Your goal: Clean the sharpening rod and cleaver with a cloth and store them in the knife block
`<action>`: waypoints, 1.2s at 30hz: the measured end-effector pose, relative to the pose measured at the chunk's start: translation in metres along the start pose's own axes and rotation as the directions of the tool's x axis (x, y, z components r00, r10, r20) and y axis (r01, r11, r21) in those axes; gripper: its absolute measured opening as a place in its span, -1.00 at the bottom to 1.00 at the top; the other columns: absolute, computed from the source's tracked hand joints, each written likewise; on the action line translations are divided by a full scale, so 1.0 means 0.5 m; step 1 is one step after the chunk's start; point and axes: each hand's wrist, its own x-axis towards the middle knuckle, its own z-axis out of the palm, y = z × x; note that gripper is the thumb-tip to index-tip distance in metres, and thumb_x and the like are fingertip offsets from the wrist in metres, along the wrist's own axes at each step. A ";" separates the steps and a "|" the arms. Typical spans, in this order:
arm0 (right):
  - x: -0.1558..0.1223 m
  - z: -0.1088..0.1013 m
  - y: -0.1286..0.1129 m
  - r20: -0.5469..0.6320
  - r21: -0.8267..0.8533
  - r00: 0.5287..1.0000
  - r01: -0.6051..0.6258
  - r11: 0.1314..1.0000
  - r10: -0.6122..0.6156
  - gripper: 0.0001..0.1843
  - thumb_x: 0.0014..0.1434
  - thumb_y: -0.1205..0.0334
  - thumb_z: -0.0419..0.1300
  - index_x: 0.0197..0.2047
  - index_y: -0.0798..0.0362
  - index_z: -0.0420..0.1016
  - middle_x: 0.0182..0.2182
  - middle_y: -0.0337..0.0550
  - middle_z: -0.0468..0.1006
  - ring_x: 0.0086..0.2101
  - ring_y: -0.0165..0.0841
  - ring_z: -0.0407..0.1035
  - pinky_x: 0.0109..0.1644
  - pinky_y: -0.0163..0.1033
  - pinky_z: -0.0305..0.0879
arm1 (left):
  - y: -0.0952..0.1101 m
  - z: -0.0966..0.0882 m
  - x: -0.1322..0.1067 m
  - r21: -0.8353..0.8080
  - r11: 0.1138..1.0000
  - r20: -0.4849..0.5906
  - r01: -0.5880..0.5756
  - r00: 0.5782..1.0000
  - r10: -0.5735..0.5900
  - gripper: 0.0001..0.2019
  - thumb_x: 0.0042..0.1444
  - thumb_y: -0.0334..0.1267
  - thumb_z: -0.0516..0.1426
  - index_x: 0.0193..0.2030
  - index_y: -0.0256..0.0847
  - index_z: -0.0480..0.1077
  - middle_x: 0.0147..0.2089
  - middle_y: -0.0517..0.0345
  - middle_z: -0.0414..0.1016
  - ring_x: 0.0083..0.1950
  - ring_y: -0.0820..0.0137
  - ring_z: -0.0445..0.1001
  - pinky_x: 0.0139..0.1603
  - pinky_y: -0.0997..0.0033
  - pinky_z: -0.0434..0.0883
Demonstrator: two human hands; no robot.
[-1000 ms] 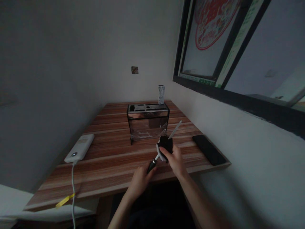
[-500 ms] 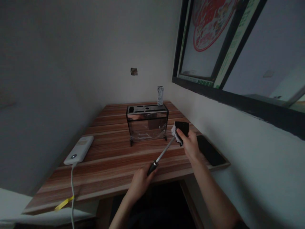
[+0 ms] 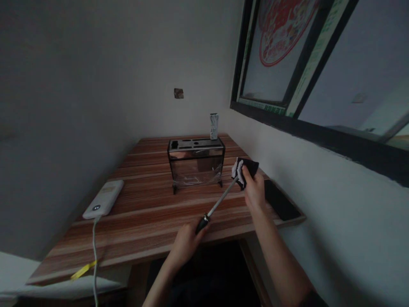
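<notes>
Black-handled, a metal rod sits in the left hand's grasp, slanting away over the table to a black and white cloth clasped by the right hand. Beyond stands a slotted rack; a phone lies to the right, a white power bank far left.

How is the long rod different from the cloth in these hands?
The rod is thin and straight; the cloth is wider and crumpled. The rod is grey with a black handle; the cloth is black and white. The left hand grips the rod's handle, while the right hand holds the cloth. Both have some black on them.
</notes>
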 end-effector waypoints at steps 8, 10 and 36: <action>-0.086 0.025 0.016 0.325 -0.108 0.942 -0.052 0.993 0.085 -0.69 0.03 -0.01 0.27 -0.39 0.10 0.51 -0.52 -0.21 0.50 -0.50 -0.41 0.34 -0.42 -0.33 0.26 | -0.004 0.000 0.002 -0.034 0.999 -0.021 0.023 0.999 -0.024 -0.69 0.19 -0.10 -0.03 -0.29 -0.26 0.43 -0.42 0.14 0.48 -0.37 0.36 0.45 -0.41 0.52 0.21; -0.106 0.029 0.018 0.392 -0.146 0.912 -0.070 0.987 0.123 -0.70 0.03 0.00 0.27 -0.39 0.10 0.51 -0.52 -0.20 0.51 -0.50 -0.40 0.35 -0.43 -0.33 0.27 | -0.004 0.000 0.001 -0.057 0.998 -0.027 0.028 0.999 -0.030 -0.68 0.19 -0.09 -0.03 -0.27 -0.27 0.44 -0.42 0.14 0.49 -0.37 0.36 0.45 -0.42 0.52 0.22; -0.209 0.026 0.042 0.418 -0.214 0.879 -0.151 0.965 0.231 -0.60 -0.01 0.05 0.30 -0.13 0.07 0.48 -0.25 -0.07 0.59 -0.21 -0.21 0.47 -0.08 -0.13 0.37 | -0.018 0.009 0.008 -0.053 0.999 -0.028 0.007 1.000 -0.009 -0.71 0.18 -0.14 0.00 -0.15 -0.25 0.46 -0.26 0.07 0.58 -0.24 0.28 0.50 -0.21 0.45 0.30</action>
